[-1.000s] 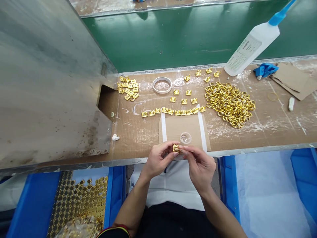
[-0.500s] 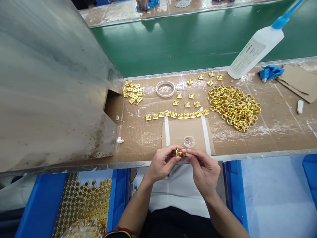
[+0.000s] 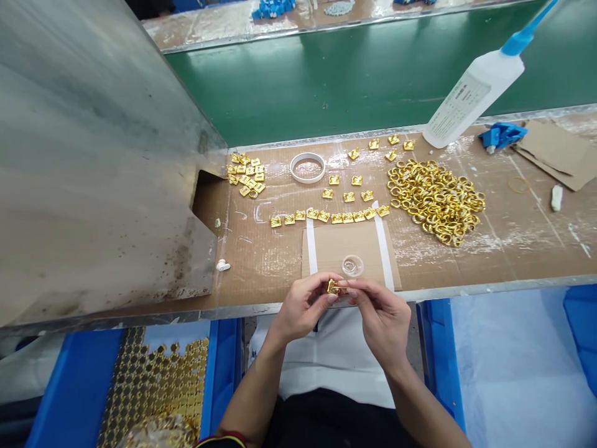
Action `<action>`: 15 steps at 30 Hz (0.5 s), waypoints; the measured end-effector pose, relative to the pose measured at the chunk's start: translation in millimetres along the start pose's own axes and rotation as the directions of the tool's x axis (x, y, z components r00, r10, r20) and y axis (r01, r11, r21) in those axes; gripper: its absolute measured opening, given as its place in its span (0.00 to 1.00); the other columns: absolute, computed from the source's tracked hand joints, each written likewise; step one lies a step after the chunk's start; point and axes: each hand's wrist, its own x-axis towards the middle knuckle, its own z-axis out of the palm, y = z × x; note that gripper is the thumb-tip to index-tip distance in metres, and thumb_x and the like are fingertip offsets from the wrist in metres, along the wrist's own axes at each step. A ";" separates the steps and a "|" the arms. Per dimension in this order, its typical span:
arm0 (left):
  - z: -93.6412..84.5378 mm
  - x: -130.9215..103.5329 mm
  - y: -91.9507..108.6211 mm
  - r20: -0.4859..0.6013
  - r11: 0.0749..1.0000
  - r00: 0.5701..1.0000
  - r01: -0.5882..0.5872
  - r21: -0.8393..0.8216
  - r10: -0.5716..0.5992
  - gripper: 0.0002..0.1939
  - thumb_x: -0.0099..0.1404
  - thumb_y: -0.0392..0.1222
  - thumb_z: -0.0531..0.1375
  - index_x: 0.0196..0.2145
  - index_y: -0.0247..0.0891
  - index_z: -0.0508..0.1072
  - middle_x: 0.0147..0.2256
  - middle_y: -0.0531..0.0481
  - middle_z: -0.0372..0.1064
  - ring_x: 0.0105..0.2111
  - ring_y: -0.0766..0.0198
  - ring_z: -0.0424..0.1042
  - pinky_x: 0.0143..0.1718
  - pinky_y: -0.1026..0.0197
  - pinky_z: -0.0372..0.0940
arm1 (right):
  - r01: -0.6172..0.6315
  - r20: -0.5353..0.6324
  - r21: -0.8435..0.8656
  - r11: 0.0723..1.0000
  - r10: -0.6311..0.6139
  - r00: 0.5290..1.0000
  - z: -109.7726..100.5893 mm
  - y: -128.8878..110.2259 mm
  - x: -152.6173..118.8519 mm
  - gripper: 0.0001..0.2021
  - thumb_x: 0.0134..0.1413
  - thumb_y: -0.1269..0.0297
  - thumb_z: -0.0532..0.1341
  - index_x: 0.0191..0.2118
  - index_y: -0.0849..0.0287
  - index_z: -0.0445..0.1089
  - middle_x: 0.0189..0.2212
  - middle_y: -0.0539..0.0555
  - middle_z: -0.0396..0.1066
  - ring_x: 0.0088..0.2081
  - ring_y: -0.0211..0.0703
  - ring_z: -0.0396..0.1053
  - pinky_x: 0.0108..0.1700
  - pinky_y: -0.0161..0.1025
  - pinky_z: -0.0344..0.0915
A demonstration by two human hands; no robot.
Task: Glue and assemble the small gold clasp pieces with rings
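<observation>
The counter (image 3: 261,261) carries a metal box (image 3: 93,155) at its left end, a bottle (image 3: 473,99) at the back edge and, in front of that, a heap of rings (image 3: 436,202). A cardboard pad (image 3: 345,244) lies by the front edge, over which the left hand (image 3: 298,309) and right hand (image 3: 385,320) meet. Farther back is a white hoop (image 3: 308,180); a cup (image 3: 352,266) sits on the pad. The left grip is pinched on a gold piece (image 3: 333,287), above the front edge; the right is nearly closed on a thin stick (image 3: 345,287), too slight to make out well, touching or just beside the piece, I cannot tell which.
</observation>
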 end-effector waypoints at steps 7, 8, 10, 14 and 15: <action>0.4 0.7 -1.6 -0.024 0.999 1.000 -0.011 -0.048 0.010 0.18 0.69 0.49 0.62 0.50 0.33 0.75 0.37 0.42 0.77 0.34 0.63 0.76 0.36 0.64 0.71 | 0.061 -0.097 -0.135 0.989 -0.074 0.992 -16.1 7.7 9.8 0.07 0.68 0.66 0.63 0.42 0.54 0.80 0.36 0.53 0.81 0.27 0.42 0.76 0.32 0.38 0.77; 0.7 0.9 -1.8 -0.028 0.998 0.999 -0.017 -0.066 0.015 0.18 0.69 0.48 0.63 0.50 0.33 0.74 0.37 0.42 0.78 0.34 0.63 0.76 0.36 0.64 0.71 | 0.096 -0.116 -0.184 0.978 -0.118 0.986 -20.0 10.4 14.0 0.07 0.68 0.66 0.62 0.43 0.53 0.80 0.37 0.53 0.81 0.30 0.43 0.76 0.34 0.40 0.77; 1.4 1.4 -2.3 -0.033 0.995 0.999 -0.025 -0.094 0.022 0.17 0.69 0.47 0.63 0.50 0.33 0.74 0.38 0.41 0.79 0.36 0.63 0.77 0.36 0.65 0.71 | 0.175 -0.103 -0.274 0.946 -0.210 0.972 -26.3 15.7 23.0 0.08 0.69 0.67 0.61 0.43 0.53 0.80 0.39 0.54 0.80 0.37 0.47 0.77 0.40 0.44 0.77; 2.1 1.7 -3.5 -0.047 0.994 0.999 -0.020 -0.104 0.016 0.17 0.68 0.46 0.64 0.49 0.33 0.74 0.38 0.41 0.79 0.37 0.62 0.78 0.37 0.65 0.72 | 0.294 0.022 -0.374 0.880 -0.308 0.951 -28.8 22.5 35.6 0.09 0.68 0.70 0.61 0.42 0.52 0.80 0.40 0.55 0.77 0.42 0.48 0.76 0.43 0.44 0.77; 2.0 1.6 -3.7 -0.051 0.994 0.999 -0.023 -0.103 0.018 0.16 0.68 0.46 0.64 0.49 0.33 0.75 0.38 0.42 0.79 0.37 0.62 0.78 0.37 0.65 0.73 | 0.307 0.045 -0.392 0.867 -0.316 0.948 -27.8 23.3 36.7 0.10 0.68 0.70 0.61 0.42 0.52 0.80 0.40 0.55 0.77 0.41 0.48 0.76 0.42 0.43 0.77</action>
